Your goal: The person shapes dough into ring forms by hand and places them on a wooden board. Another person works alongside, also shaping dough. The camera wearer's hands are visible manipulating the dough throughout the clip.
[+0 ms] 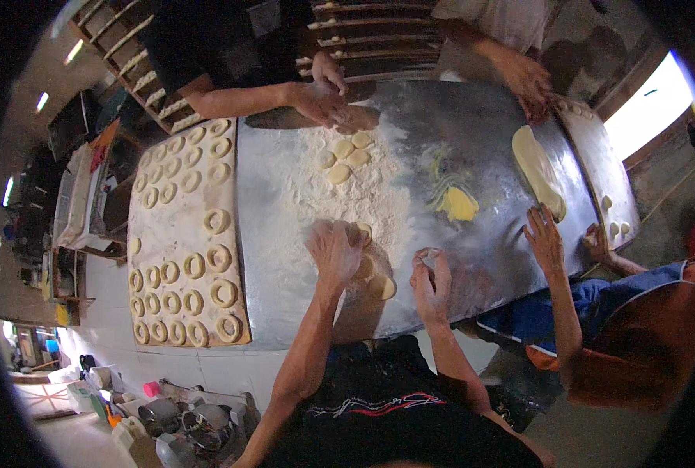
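Note:
My left hand [336, 251] lies palm down on the floured metal table, its fingers stretched out over the flour [297, 195]. A small dough piece [365, 230] shows beside its fingers, and whether the palm covers more dough I cannot tell. To the right of that hand, nearer me, lie flattened dough pieces, one a pale oval [382, 287]. My right hand [432, 282] is held above the table near its front edge with the fingers curled closed; what is inside them is hidden. Farther up, several round dough discs [339, 173] sit together in the flour.
Dough rings [216, 221] fill much of a wooden board [184, 226] at left. A yellow soft lump [458, 204] sits right of the flour. A co-worker's hand [546, 234] touches a long dough strip [536, 168]. Across the table are other people's hands [320, 101].

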The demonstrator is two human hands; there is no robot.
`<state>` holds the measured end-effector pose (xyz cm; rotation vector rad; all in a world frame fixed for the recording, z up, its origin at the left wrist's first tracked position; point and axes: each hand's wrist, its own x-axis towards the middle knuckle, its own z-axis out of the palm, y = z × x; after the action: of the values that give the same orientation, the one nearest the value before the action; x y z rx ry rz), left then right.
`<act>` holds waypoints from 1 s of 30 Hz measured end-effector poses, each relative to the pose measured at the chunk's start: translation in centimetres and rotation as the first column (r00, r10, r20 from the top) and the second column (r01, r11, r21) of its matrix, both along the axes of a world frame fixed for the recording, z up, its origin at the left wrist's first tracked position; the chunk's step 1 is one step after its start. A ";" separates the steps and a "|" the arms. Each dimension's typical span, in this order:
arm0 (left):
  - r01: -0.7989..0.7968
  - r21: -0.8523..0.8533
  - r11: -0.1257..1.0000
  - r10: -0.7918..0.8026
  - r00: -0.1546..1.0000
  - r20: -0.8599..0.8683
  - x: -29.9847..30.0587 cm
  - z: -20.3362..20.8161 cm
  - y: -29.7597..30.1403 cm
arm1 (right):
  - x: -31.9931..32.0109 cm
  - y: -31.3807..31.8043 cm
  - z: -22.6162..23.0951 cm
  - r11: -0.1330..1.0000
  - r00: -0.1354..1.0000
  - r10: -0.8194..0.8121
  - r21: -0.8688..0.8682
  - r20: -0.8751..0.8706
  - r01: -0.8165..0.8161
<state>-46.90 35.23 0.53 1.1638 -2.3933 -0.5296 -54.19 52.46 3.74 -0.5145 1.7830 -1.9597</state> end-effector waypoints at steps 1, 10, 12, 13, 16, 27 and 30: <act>-0.002 -0.023 1.000 0.004 0.996 0.088 0.0 0.2 0.0 | -0.3 -0.3 0.2 0.998 0.998 0.066 -0.023 0.016 -0.066; 0.370 0.624 0.688 0.156 0.765 -0.625 3.2 6.0 1.2 | -0.3 -5.9 1.8 0.921 0.923 0.385 -0.057 -0.016 -0.385; 0.249 0.711 0.658 0.307 0.773 -0.555 4.1 6.8 0.9 | 0.4 -6.9 2.3 0.889 0.885 0.455 -0.006 -0.095 -0.458; 0.358 0.686 0.633 0.284 0.717 -0.636 4.7 7.0 0.5 | 0.9 -7.4 2.7 0.873 0.871 0.488 -0.041 0.055 -0.487; 0.447 0.539 0.714 0.059 0.729 -0.682 6.8 7.5 -1.8 | 2.0 -9.1 3.8 0.814 0.781 0.576 -0.081 0.240 -0.575; 0.387 0.427 0.817 -0.236 0.901 -0.364 11.9 7.8 -9.0 | 6.9 -17.0 4.2 0.883 0.691 0.422 0.439 -0.587 -0.166; 0.573 0.609 0.548 -0.105 0.770 -0.630 12.9 6.9 -8.9 | 6.0 -17.4 3.7 0.750 0.702 0.553 0.634 -0.449 -0.186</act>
<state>-34.03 26.35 7.38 0.6042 -1.8689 -1.9278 -48.16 35.08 7.40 -1.3123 2.2488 -0.9369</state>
